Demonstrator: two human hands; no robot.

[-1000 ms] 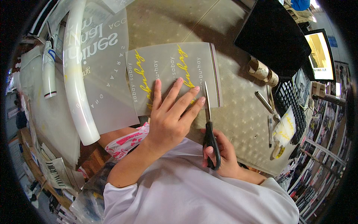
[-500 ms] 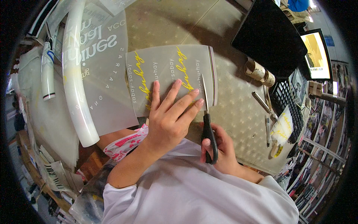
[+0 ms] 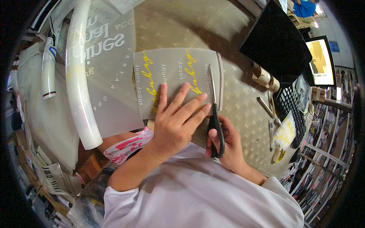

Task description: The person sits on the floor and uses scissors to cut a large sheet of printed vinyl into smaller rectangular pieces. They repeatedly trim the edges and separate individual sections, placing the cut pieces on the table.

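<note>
A translucent film sheet (image 3: 167, 59) with yellow script and white lettering lies on the table in front of me. My left hand (image 3: 175, 119) rests flat on its near part, fingers spread and pointing away. In my right hand (image 3: 231, 146) is a pair of black-handled scissors (image 3: 215, 127), my thumb and fingers around the handles. Their blades point away from me, lying along the sheet near its right border, close to a column of white lettering. The blades look nearly closed; whether film lies between them I cannot tell.
Left of the sheet lies a larger printed film (image 3: 114, 83) with a thick film roll (image 3: 78, 76) across it. To the right are a cardboard tube (image 3: 264, 78), a cutter knife (image 3: 266, 106), a film scrap (image 3: 286, 131), a keyboard (image 3: 291, 102) and a black monitor (image 3: 277, 40).
The scissors and my right hand have moved a little away from me along the sheet's right side. My left hand stays flat on the film; the whole view has shifted slightly.
</note>
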